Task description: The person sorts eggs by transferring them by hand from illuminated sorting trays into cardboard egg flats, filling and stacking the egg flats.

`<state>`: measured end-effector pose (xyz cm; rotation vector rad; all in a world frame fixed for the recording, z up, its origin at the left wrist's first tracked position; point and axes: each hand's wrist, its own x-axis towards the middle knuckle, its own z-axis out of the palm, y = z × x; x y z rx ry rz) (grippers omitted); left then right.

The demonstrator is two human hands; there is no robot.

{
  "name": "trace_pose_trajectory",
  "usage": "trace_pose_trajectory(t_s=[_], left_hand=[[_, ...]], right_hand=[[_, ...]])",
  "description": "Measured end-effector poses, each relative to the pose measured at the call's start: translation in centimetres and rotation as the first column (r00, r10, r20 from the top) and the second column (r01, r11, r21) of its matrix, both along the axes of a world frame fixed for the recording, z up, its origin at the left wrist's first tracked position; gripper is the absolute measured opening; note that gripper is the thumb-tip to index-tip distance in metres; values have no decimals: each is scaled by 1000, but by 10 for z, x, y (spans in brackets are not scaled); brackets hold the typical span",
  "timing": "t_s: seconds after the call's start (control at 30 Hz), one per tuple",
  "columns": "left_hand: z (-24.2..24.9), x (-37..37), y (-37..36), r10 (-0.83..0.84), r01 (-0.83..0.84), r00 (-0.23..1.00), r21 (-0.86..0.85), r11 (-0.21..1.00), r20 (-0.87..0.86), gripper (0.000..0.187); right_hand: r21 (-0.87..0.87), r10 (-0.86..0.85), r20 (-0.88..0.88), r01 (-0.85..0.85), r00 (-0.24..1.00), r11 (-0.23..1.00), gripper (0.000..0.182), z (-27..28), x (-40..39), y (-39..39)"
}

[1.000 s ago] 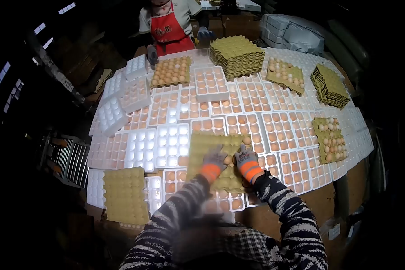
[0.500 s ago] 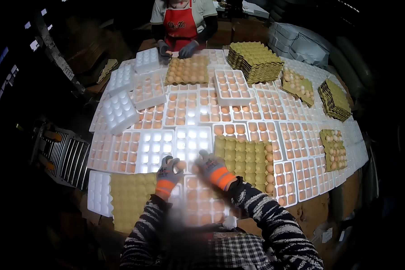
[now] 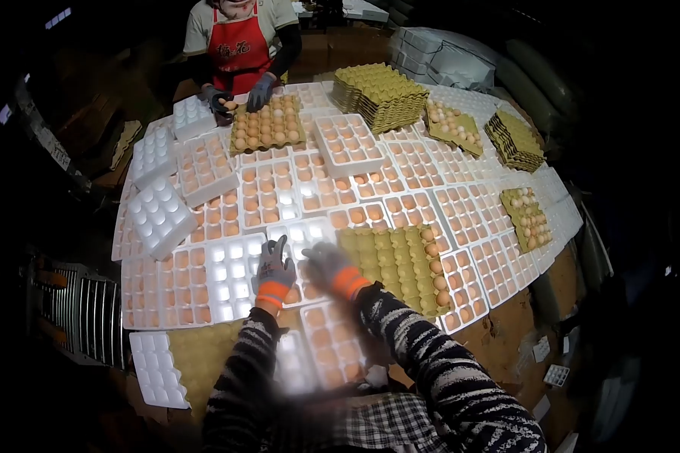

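My left hand (image 3: 276, 270), in a grey glove with an orange cuff, is over a white foam tray (image 3: 301, 229) with mostly bare cups. Its fingers are apart and I see no egg in them. Just right of it is my right hand (image 3: 331, 267), gloved alike and smeared by motion; its fingertips and anything in them cannot be made out. Beside that hand lies a green-brown egg tray (image 3: 389, 260), mostly bare, with a column of eggs (image 3: 436, 263) along its right side. An egg (image 3: 292, 295) shows below, between my wrists.
Foam trays of eggs (image 3: 185, 283) cover much of the table. Across it, a person in a red apron (image 3: 238, 53) has gloved hands at a full egg tray (image 3: 268, 127). Stacked pulp trays (image 3: 380, 94) stand at the back; another stack (image 3: 515, 140) is at the right.
The view has turned, shifting the table leftward in it. The egg at my left hand's fingers is no longer there, and those fingers have spread. My right hand is still close beside it.
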<state>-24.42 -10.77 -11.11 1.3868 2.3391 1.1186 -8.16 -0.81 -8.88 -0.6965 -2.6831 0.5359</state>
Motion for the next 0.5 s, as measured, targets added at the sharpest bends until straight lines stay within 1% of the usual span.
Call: trace_pose_trajectory(t_s=[0.03,0.07,0.1,0.13,0.17,0.2,0.23,0.27,0.3,0.33,0.37,0.4,0.43,0.47,0.5], left_hand=[[-9,-4,10,-22,24,1000,100,995,-15,58],[-16,-6,20,-8,17,995,88,996,-101,58],[-28,-9,27,-23,22,993,-6,1000,-116,57],[-45,-14,31,-65,48,990,-138,989,-125,56],[-70,-19,32,-102,63,962,-155,986,-255,55],[-79,-22,32,-115,88,955,-109,990,-274,55],[-81,-23,31,-139,129,962,-56,990,-233,54],[-75,-20,27,-165,176,973,57,983,-163,53],[-63,-12,24,-148,163,975,81,983,-163,53],[-48,-3,22,-126,144,979,103,984,-163,53],[-33,10,20,-120,125,992,165,978,-37,54],[-18,23,21,-177,187,982,182,965,-70,53],[-15,36,29,-242,243,970,160,957,-25,52],[-12,50,39,-304,299,952,138,944,20,51],[13,74,40,-379,357,919,181,916,108,48]], right_hand=[[-21,32,40,-31,999,999,32,1,2,2],[-41,50,81,-47,995,998,34,1,3,4],[-33,-4,96,8,995,999,34,-4,7,6],[-48,53,91,-49,994,998,36,-16,8,8],[-65,117,81,-112,990,992,39,-23,11,10],[-78,79,-22,-81,997,994,39,-14,17,5],[-88,65,-115,-75,991,993,40,-7,30,6],[-97,52,-209,-74,976,992,40,2,44,8],[-127,-40,-232,10,972,992,39,37,75,3],[-71,-152,-254,138,955,988,37,53,105,1],[-75,-317,-175,308,932,948,37,63,136,4],[-126,-488,-151,473,860,872,40,73,169,10],[12,-573,-141,580,808,815,42,70,200,25],[-55,-684,-93,682,723,729,43,57,226,40],[-237,-745,-2,723,667,648,49,59,241,50]])
